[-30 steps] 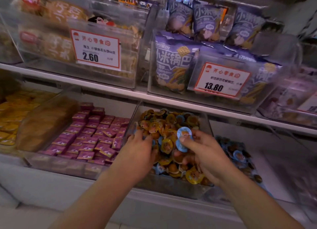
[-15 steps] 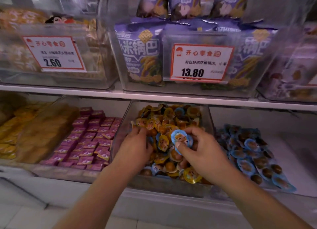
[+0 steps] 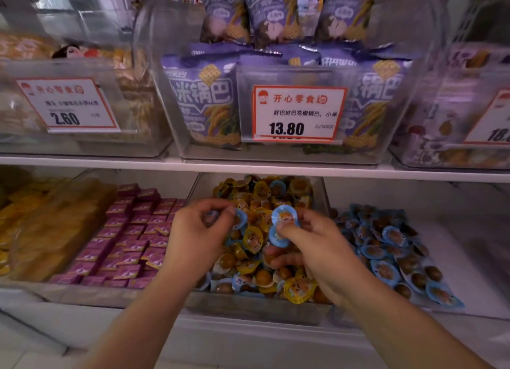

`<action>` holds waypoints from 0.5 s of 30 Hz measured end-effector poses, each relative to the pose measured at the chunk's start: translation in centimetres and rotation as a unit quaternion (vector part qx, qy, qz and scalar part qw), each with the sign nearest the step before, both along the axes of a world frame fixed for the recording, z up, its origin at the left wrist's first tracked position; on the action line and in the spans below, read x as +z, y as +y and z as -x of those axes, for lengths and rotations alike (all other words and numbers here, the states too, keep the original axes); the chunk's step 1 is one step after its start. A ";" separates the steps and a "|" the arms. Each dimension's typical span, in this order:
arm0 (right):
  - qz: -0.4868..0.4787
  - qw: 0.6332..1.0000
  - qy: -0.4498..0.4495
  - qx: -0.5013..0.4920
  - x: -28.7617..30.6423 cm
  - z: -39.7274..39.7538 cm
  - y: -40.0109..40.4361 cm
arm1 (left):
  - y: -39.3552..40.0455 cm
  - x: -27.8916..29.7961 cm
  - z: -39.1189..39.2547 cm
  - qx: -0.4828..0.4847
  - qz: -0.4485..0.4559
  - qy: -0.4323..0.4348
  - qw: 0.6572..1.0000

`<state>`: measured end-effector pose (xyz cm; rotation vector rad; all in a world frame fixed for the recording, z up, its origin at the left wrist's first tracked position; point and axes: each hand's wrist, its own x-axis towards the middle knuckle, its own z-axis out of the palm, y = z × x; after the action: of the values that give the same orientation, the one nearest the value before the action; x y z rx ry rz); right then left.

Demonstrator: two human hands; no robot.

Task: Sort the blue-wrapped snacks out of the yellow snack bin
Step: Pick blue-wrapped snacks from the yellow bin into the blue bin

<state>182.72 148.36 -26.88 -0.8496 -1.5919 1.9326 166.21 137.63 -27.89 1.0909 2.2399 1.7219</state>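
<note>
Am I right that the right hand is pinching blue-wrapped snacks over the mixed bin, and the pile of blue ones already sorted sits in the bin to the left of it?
Not quite. The right hand does pinch blue-wrapped snacks over the mixed bin, but the head view shows the sorted blue pile to the right of that bin. The bin on the left holds purple packets.

Two shelves, one above the other. On the lower shelf the middle bin (image 3: 321, 200) holds a heap of small snack cups; both hands are in it, the left hand (image 3: 197, 237) to the left, the right hand (image 3: 311, 243) to the right, holding two cups (image 3: 284, 217). Right of this bin lies a pile of cups (image 3: 392, 247). Left of it sits a bin of small boxes (image 3: 124, 239). Directly above, on the upper shelf, a bin of bags (image 3: 209, 103) carries a price card (image 3: 298, 113) on its front.
</note>
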 end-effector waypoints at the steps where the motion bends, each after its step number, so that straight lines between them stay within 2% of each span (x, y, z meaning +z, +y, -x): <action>1: 0.039 0.999 0.010 -0.001 0.2 0.0 -0.2 | 0.1 0.5 -0.6 -0.023 -0.035 -0.068 0.997; 3: 0.149 0.987 0.052 0.018 0.6 0.2 -0.7 | 0.3 1.4 -2.1 -0.088 -0.078 -0.170 0.978; 5: 0.240 0.963 0.101 0.071 1.3 0.0 -1.3 | 0.7 1.7 -3.9 -0.127 -0.085 -0.151 0.977; 7: 0.281 0.944 0.136 0.105 1.8 -0.1 -1.8 | 1.2 1.3 -5.5 -0.113 -0.049 -0.004 0.992; 9: 0.319 0.929 0.169 0.082 2.1 -0.4 -2.2 | 1.8 1.0 -7.1 -0.106 -0.021 0.155 0.982; 11: 0.320 0.932 0.170 0.032 2.4 -0.8 -2.3 | 2.3 0.8 -8.8 -0.127 -0.017 0.195 0.972; 15: 0.228 0.960 0.164 0.007 2.7 -2.7 -1.5 | 2.8 0.6 -10.9 -0.128 0.016 0.280 0.951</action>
<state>185.37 146.83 -24.22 -0.6362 -0.9789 2.3494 177.09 140.45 -27.28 1.9626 2.2493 1.3863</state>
